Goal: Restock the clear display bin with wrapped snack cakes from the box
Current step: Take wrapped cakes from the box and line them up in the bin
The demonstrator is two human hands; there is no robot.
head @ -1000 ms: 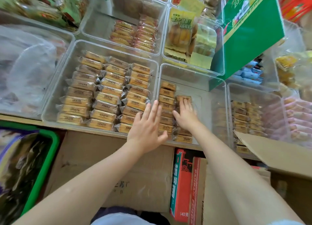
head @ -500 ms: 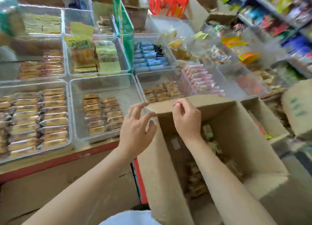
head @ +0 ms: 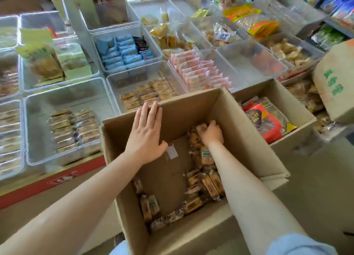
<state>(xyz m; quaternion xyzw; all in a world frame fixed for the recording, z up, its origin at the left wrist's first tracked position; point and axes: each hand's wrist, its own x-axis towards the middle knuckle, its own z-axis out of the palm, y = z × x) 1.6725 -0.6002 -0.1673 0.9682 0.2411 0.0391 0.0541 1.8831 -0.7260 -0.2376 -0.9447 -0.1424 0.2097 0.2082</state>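
An open cardboard box (head: 247, 134) stands in front of me with several wrapped snack cakes (head: 206, 184) lying loose along its floor. My right hand (head: 211, 133) is deep inside the box, its fingers curled round a cluster of wrapped cakes at the far side. My left hand (head: 146, 134) hovers flat over the box's left part, fingers straight and holding nothing. The clear display bin (head: 38, 139) to the left holds two short rows of the same brown cakes (head: 74, 128), with bare floor behind them.
Many clear bins cover the counter: brown cakes (head: 147, 94), pink packs (head: 199, 70), blue packs (head: 122, 51). A second open carton (head: 295, 109) with red packets sits to the right. A tan box (head: 335, 82) stands at the far right edge.
My view swung from the display bins to the box. Both hands left the cakes in the bin; the right went down into the box onto the cakes, the left is over it.
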